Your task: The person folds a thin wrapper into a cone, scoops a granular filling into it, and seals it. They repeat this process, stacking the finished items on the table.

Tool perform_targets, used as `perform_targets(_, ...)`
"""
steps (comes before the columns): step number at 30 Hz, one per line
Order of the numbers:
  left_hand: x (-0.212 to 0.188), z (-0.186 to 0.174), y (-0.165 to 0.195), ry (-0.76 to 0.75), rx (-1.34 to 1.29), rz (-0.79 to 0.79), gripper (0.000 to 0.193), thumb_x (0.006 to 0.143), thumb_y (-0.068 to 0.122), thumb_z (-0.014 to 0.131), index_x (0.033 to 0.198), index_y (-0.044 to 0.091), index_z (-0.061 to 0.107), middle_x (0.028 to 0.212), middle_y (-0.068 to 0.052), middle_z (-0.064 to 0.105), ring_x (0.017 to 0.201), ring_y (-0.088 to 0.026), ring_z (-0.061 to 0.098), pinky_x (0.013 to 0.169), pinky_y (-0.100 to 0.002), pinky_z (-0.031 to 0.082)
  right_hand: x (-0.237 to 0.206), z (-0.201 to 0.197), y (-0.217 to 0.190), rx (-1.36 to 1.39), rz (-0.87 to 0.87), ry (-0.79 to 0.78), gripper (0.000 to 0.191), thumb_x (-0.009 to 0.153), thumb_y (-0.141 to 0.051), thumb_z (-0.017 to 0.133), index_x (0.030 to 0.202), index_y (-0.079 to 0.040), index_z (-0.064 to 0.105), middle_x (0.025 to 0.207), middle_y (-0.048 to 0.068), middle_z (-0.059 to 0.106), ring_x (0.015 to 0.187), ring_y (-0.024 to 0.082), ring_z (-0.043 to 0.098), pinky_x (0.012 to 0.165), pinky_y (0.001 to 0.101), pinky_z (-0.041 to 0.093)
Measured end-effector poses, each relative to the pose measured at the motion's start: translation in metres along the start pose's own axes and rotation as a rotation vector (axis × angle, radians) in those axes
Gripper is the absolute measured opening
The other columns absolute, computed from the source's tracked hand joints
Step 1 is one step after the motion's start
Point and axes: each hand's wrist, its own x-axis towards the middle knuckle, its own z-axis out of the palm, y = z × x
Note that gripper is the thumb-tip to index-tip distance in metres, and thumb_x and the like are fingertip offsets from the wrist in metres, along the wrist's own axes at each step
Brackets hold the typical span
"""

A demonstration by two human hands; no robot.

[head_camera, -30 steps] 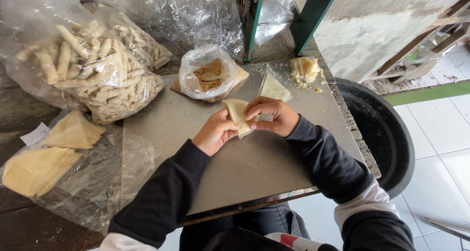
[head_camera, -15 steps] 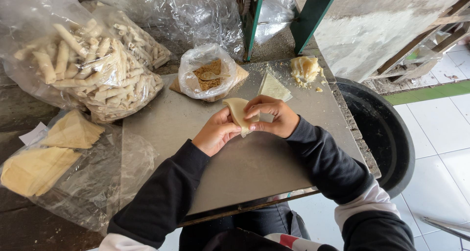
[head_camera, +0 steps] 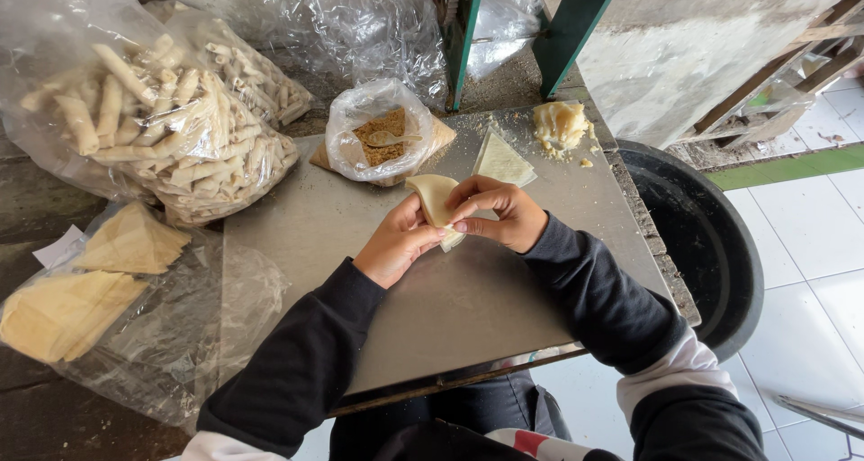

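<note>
Both hands meet over the middle of the grey metal desk (head_camera: pixel 432 317), working one pale, thin pastry wrapper (head_camera: pixel 434 198). The left hand (head_camera: pixel 396 245) has its grip closed on the wrapper's lower edge, thumb on top and fingers curled beneath. The right hand (head_camera: pixel 499 211) pinches the same wrapper from the other side, its fingertips pressed on the folded edge. The wrapper is bent into a curved, half-folded shape, lifted slightly above the desk between the two hands; whether anything lies inside it cannot be told.

Just behind the hands sits a small clear bag of brown crumbly filling (head_camera: pixel 382 137) with a spoon in it. To its right a flat stack of square wrappers (head_camera: pixel 504 162) lies on the desk, and beyond that a lump of yellowish dough (head_camera: pixel 560 124) with crumbs about it. At the left, off the desk, stands a large clear bag of finished rolls (head_camera: pixel 153 128), and nearer the person a plastic bag with triangular wrapper sheets (head_camera: pixel 81 290). A black round tub (head_camera: pixel 711 245) stands to the right of the desk on the white tiled floor (head_camera: pixel 810 236)
</note>
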Motion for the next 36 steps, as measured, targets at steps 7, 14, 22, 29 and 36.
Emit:
perform_targets(7,-0.0007,0.0030,0.0035,-0.024,-0.021,-0.003,0.056,0.092,0.000,0.060,0.145,0.003,0.042,0.132,-0.007,0.060,0.123,-0.013,0.060,0.105,-0.031,0.051,-0.0014,-0.0004,0.0012,0.013,0.011,-0.001,0.014,0.090,-0.010,0.078,0.104,-0.007,0.079,0.116,0.007,0.068,0.112,0.019,0.064,0.101,0.0334,0.051)
perform_targets(14,-0.0006,0.0039,0.0019,0.003,0.019,0.015,0.056,0.094,0.001,0.064,0.146,0.001,0.044,0.132,-0.009,0.060,0.123,-0.016,0.060,0.106,-0.034,0.050,-0.0005,-0.0009,0.0038,0.035,0.022,-0.008,0.015,0.089,-0.008,0.078,0.103,-0.008,0.080,0.116,0.006,0.068,0.110,0.019,0.065,0.100,0.0330,0.053)
perform_targets(22,-0.0006,0.0046,0.0000,0.000,0.139,0.099,0.058,0.092,0.000,0.065,0.146,0.000,0.043,0.132,-0.008,0.059,0.122,-0.015,0.059,0.104,-0.034,0.050,-0.0011,-0.0012,-0.0015,-0.040,-0.023,-0.020,0.015,0.089,-0.015,0.080,0.102,-0.007,0.078,0.120,0.008,0.066,0.113,0.020,0.064,0.104,0.0351,0.049)
perform_targets(29,0.0000,0.0066,-0.0003,-0.004,0.189,0.100,0.057,0.093,0.002,0.064,0.146,0.000,0.041,0.132,-0.008,0.058,0.122,-0.015,0.059,0.104,-0.034,0.052,-0.0001,0.0000,-0.0037,-0.057,-0.006,-0.014,0.015,0.090,-0.015,0.079,0.103,-0.007,0.079,0.120,0.009,0.064,0.115,0.021,0.063,0.104,0.0350,0.048)
perform_targets(36,0.0021,0.0040,-0.0036,-0.023,0.210,0.123,0.061,0.092,-0.001,0.064,0.148,0.000,0.038,0.132,-0.008,0.057,0.123,-0.016,0.059,0.104,-0.034,0.052,0.0000,-0.0007,-0.0004,-0.055,0.004,-0.013,0.014,0.088,-0.012,0.080,0.101,-0.007,0.079,0.120,0.009,0.065,0.115,0.021,0.062,0.105,0.0352,0.048)
